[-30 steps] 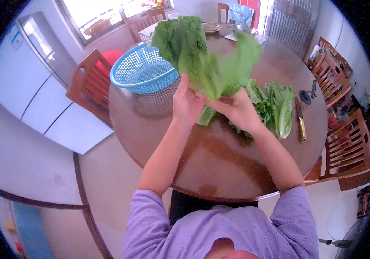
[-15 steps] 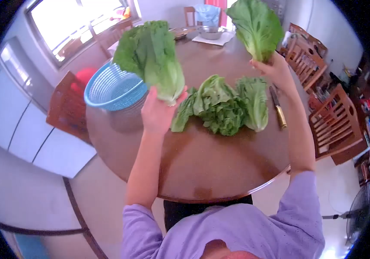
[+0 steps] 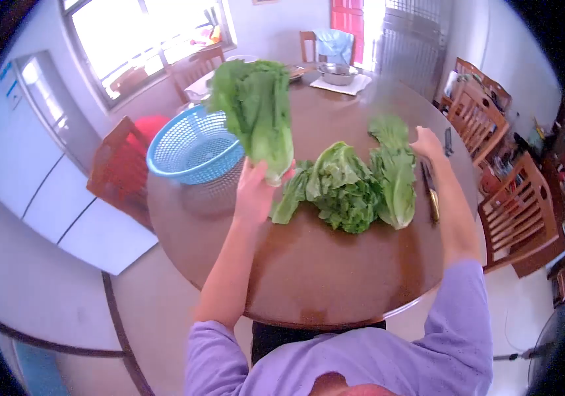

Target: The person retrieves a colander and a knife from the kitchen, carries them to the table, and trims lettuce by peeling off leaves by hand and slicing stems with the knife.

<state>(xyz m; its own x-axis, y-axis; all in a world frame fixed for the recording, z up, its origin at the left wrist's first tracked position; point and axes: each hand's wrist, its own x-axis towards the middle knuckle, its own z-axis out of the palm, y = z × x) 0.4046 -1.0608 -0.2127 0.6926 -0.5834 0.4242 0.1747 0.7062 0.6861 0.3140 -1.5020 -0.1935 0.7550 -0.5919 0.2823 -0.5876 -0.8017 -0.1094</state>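
My left hand (image 3: 256,191) is closed around the base of a green leafy head (image 3: 256,112), held upright above the table beside the blue basket (image 3: 196,146). My right hand (image 3: 428,143) is over the right part of the table, next to a blurred loose leaf (image 3: 389,131) that lies at the top of the right lettuce (image 3: 396,186). Whether its fingers still touch that leaf is unclear. A bushy lettuce (image 3: 343,188) lies in the middle, with narrow leaves (image 3: 289,198) on its left. The knife (image 3: 431,191) rests beside my right forearm.
The round brown table (image 3: 322,284) has a metal bowl (image 3: 337,74) on a white cloth at its far side. A dark object (image 3: 448,142) lies beyond my right hand. Wooden chairs (image 3: 520,204) stand at the right, another (image 3: 121,168) at the left.
My right hand has lowered from its raised position, and its leaf is now down by the right lettuce. My left hand still holds its leafy head. The view has shifted slightly.
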